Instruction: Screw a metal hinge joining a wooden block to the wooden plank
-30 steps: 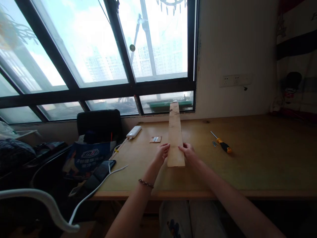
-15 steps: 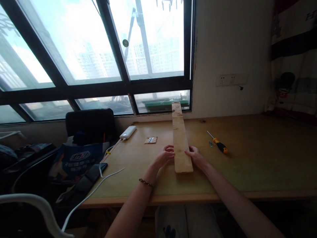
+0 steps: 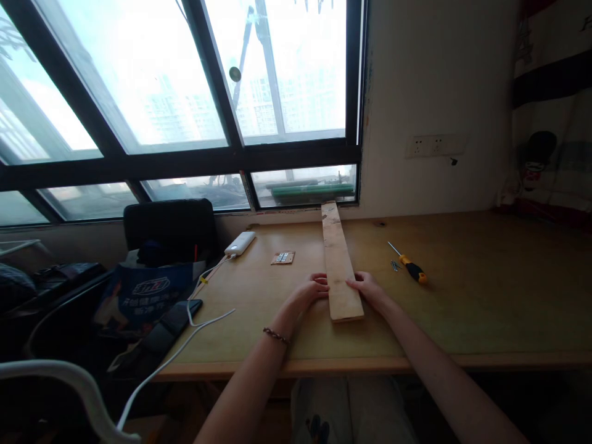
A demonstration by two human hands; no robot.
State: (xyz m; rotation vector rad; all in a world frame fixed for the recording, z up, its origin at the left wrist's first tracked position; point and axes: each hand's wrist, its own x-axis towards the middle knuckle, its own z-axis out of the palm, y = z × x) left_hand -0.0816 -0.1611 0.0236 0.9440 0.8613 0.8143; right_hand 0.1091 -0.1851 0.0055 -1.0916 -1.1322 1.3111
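On my remote feed: narrow dark reddish-brown bracelet [image 3: 276, 335], braided or beaded, around left wrist. Left hand [image 3: 312, 293], right hand [image 3: 369, 291] bare; both forearms [image 3: 437, 361] bare too. Dim greyish fabric trousers [image 3: 374, 407]; dark blue lobed mark [image 3: 318, 427] on left leg, too shadowed for me to read.

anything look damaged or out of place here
Yes, the wooden board looks worn: dark, rough-looking patches mark its far end, unlike the plainer wood toward its near end. Whether they are stains or chipping, I can't tell.
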